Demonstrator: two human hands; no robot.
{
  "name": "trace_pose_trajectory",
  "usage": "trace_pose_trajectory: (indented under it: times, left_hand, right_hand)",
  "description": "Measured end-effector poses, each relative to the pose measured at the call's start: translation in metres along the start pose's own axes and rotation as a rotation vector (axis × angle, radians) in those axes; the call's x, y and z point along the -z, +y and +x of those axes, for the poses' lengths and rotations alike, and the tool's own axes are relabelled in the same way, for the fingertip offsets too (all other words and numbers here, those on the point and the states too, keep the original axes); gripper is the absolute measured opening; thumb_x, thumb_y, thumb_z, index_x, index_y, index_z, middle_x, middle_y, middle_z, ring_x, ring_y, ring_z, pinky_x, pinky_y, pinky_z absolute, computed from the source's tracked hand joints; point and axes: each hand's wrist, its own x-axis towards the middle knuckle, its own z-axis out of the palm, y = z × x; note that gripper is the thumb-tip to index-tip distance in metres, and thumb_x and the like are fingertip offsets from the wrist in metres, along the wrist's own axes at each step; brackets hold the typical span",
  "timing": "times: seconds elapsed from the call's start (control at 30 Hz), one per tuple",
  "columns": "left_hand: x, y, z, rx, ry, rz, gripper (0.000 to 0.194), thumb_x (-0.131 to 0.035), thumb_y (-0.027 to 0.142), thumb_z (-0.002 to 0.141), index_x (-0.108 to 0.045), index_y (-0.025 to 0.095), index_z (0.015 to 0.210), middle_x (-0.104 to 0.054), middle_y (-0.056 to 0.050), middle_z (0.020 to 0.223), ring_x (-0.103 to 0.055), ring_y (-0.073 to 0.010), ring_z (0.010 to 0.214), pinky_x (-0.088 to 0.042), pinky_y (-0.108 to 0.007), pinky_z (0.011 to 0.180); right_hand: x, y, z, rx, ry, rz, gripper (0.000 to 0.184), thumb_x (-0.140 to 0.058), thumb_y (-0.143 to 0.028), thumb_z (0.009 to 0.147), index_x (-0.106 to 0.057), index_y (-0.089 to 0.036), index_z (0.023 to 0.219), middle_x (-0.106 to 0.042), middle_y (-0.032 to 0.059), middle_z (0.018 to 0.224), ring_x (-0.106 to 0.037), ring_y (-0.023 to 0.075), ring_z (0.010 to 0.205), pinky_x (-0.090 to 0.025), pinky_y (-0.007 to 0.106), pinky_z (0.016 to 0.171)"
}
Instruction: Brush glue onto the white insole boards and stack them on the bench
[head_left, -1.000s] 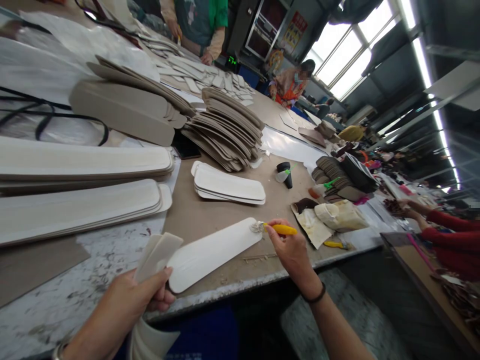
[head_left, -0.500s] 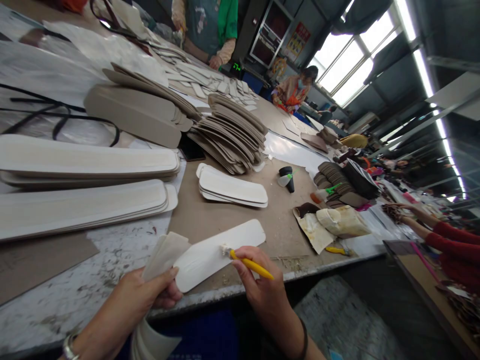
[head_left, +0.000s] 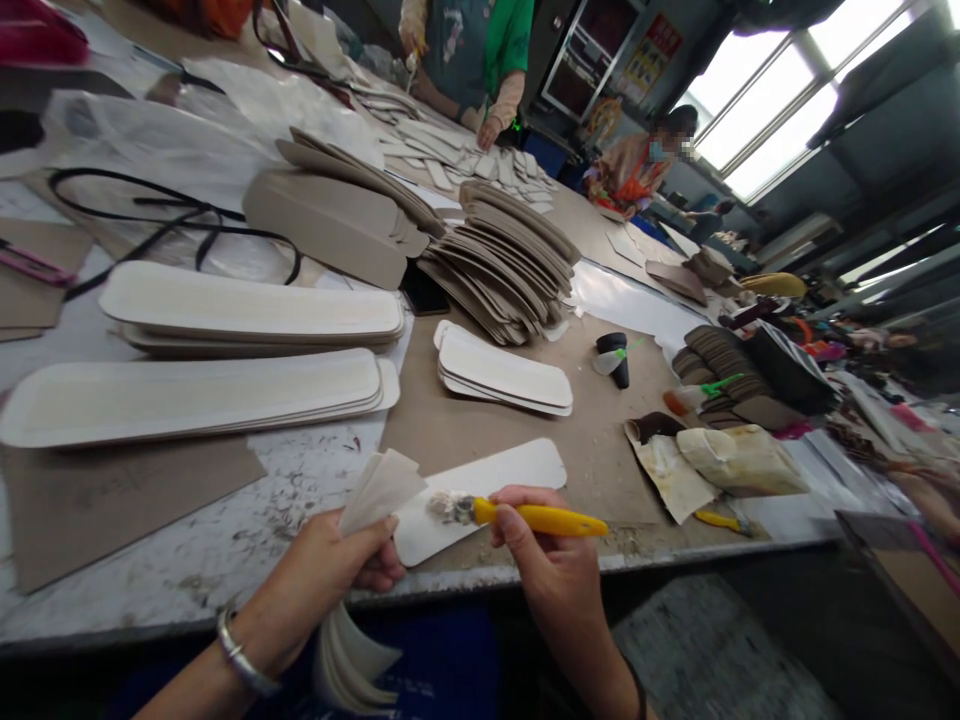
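Observation:
My right hand (head_left: 551, 550) is closed around a brush with a yellow handle (head_left: 559, 518). Its bristles (head_left: 450, 507), coated in something whitish, rest on a long white strip with rounded ends (head_left: 510, 470) near the table's front edge. My left hand (head_left: 356, 555) pinches a sheaf of thin off-white sheets (head_left: 381, 488); their lower ends (head_left: 351, 660) hang curled below the table edge. The left fingertips are at the strip's near left end; whether they press on it I cannot tell. A small stack of similar white pieces (head_left: 506, 370) lies just beyond.
Long white-topped strips (head_left: 202, 395) are stacked at left, with a fanned pile of grey-brown pieces (head_left: 502, 260) behind the middle. A black holder (head_left: 615, 360), a stained cloth-like bundle (head_left: 742, 460) and another yellow-handled tool (head_left: 724, 521) lie at right. Co-workers (head_left: 472, 60) stand across the table.
The brush has moved towards the strip's left end, and its handle lies flatter. The whole view has shifted, so the table's things appear farther right. Both hands keep their holds.

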Motion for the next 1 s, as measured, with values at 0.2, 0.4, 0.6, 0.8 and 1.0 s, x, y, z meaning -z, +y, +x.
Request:
trace_pose_trajectory:
  times: [0.2,0.4,0.6,0.8,1.0]
  left_hand:
    - [0.0,-0.001,0.0,0.011,0.012,0.005,0.026,-0.069,0.039,0.06,-0.063,0.017,0.048,-0.067,-0.007,0.053,-0.06,-0.0171,0.051,-0.052,-0.025,0.053]
    - [0.004,-0.01,0.003,0.007,0.02,0.013,0.034,-0.071,0.049,0.057,-0.065,0.016,0.048,-0.068,-0.006,0.054,-0.062,-0.0167,0.054,-0.053,-0.023,0.056]
    - [0.004,-0.014,0.007,0.013,0.045,0.034,0.038,-0.072,0.053,0.053,-0.064,0.016,0.047,-0.067,-0.006,0.053,-0.061,-0.0167,0.053,-0.052,-0.024,0.056]
    - [0.004,-0.011,0.005,-0.056,0.097,0.092,0.04,-0.069,0.056,0.055,-0.057,0.019,0.047,-0.062,-0.004,0.044,-0.052,-0.0149,0.042,-0.041,-0.025,0.046]
    - [0.006,0.011,-0.022,-0.113,0.067,0.085,0.047,-0.069,0.061,0.057,-0.06,0.017,0.069,-0.051,0.004,0.04,-0.041,-0.0111,0.043,-0.03,-0.023,0.048]
  right_hand:
    - [-0.002,0.021,0.004,-0.007,0.02,-0.091,0.016,-0.061,-0.034,0.087,-0.066,-0.018,0.086,-0.067,0.0049,0.075,-0.063,0.0164,0.061,-0.052,0.027,0.057]
    - [0.046,0.041,0.023,0.235,0.183,-0.459,0.014,-0.057,-0.029,0.089,-0.066,-0.018,0.087,-0.069,0.0076,0.084,-0.067,0.0211,0.081,-0.054,0.034,0.078]
    - [0.079,0.046,0.035,0.462,0.255,-0.68,0.012,-0.055,-0.024,0.091,-0.064,-0.018,0.087,-0.069,0.0069,0.081,-0.067,0.0194,0.078,-0.056,0.032,0.074]
    - [0.084,0.02,0.03,0.536,0.298,-0.704,0.008,-0.055,-0.02,0.092,-0.063,-0.019,0.092,-0.068,0.0062,0.085,-0.066,0.0189,0.083,-0.054,0.032,0.079]
    - [0.059,-0.018,0.021,0.444,0.121,-0.502,0.016,-0.049,-0.026,0.095,-0.06,-0.02,0.085,-0.063,0.0048,0.084,-0.061,0.0183,0.083,-0.049,0.03,0.075]
